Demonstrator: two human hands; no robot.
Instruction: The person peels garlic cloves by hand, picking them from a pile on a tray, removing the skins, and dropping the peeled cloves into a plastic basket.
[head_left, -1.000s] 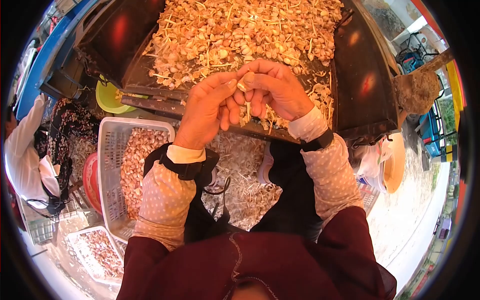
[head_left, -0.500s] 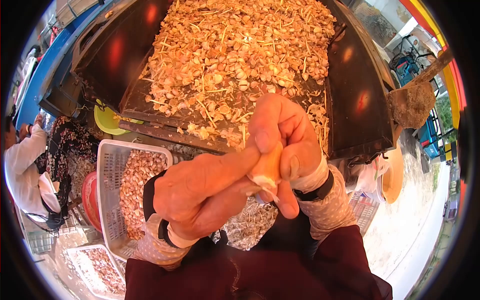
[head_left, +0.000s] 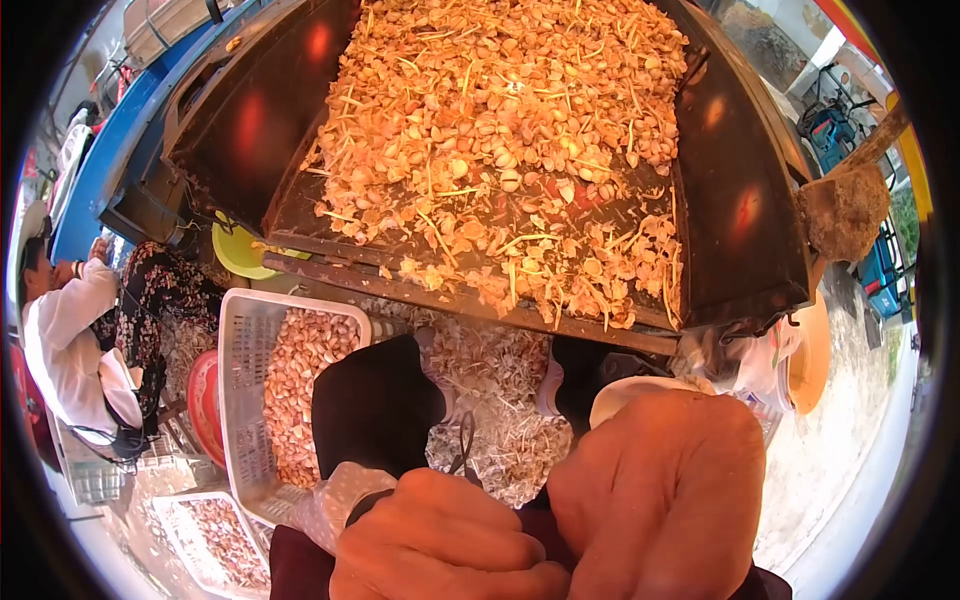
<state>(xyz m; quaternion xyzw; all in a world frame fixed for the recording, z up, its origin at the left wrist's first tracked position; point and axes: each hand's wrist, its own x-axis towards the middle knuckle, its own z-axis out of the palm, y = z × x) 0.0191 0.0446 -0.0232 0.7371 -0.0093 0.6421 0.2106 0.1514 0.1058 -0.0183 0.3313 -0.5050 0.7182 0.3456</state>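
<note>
My left hand is low in the view, close to the camera, with its fingers curled. Beside it, my right hand is also curled, its back turned up. Both are over my lap, and what their fingers grip is hidden beneath them. Beyond them spreads a heap of garlic cloves mixed with papery skins and dry stalks. It lies on a dark tray with raised side panels.
At left stands a white plastic crate of garlic cloves, with a smaller white crate below it. A green bowl and red basin are nearby. A person sits far left. Skins litter the ground.
Both hands have dropped from before the tray toward my body. The garlic clove pinched between them earlier is now out of sight. The view has shifted slightly.
</note>
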